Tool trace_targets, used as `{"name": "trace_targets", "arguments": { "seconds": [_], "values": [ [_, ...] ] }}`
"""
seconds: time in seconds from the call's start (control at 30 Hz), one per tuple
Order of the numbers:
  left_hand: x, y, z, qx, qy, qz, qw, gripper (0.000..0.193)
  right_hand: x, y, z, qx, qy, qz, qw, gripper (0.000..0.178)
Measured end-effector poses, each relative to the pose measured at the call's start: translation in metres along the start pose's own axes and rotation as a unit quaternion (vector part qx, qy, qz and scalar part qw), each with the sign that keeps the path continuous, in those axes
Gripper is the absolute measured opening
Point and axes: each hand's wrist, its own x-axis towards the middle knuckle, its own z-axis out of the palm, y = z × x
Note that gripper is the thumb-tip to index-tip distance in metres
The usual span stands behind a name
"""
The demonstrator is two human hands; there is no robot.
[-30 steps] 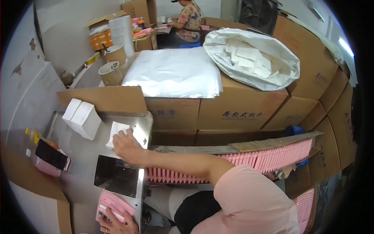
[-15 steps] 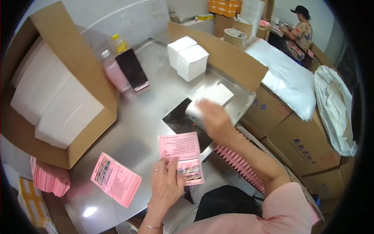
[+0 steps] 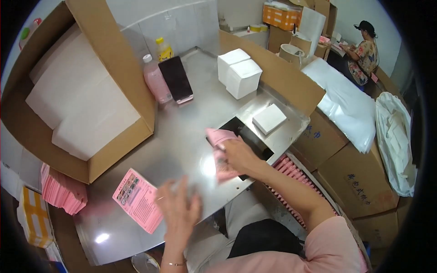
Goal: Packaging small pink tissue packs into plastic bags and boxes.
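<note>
A pink printed leaflet (image 3: 222,168), bent over itself, lies partly over a black rectangular area (image 3: 259,146) set into the metal table. My right hand (image 3: 240,157) has its fingers closed on the leaflet; whatever may be inside the fold is hidden. Blurred by motion, my left hand (image 3: 178,204) is apart from it, its fingers spread, at the right edge of a stack of pink printed leaflets (image 3: 136,200). Beyond the black area sits a small block of white folded paper (image 3: 269,119).
A cardboard box (image 3: 145,129) with white stacks stands left. Behind are a dark phone (image 3: 176,79), two bottles (image 3: 157,82) and white paper blocks (image 3: 240,73). Rows of pink packets (image 3: 291,184) fill a container right of my lap. A person (image 3: 364,52) sits far right.
My right hand has come back from the white block to the pink leaflet, now bent and farther forward. My left hand has let go and moved left to the stack. The view has shifted.
</note>
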Motion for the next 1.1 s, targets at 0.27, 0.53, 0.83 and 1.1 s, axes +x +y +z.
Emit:
{"name": "trace_targets", "arguments": {
  "seconds": [0.27, 0.53, 0.83, 1.1],
  "values": [
    [-0.049, -0.065, -0.019, 0.204, -0.021, -0.147, 0.968, 0.047, -0.048, -0.011, -0.118, -0.035, 0.098, -0.011, 0.995, 0.014],
    [-0.067, -0.131, -0.074, 0.248, -0.008, -0.053, 0.967, 0.043, -0.104, 0.254, -0.282, -0.362, 0.282, 0.210, 0.863, 0.042],
    [-0.079, -0.135, -0.090, 0.375, 0.054, -0.048, 0.924, 0.034, -0.091, 0.289, -0.255, -0.243, 0.259, 0.301, 0.885, 0.029],
    [-0.089, -0.143, -0.090, 0.362, 0.056, -0.052, 0.929, 0.037, -0.106, 0.309, -0.282, 0.203, 0.420, 0.336, 0.819, 0.024]
  ]
}}
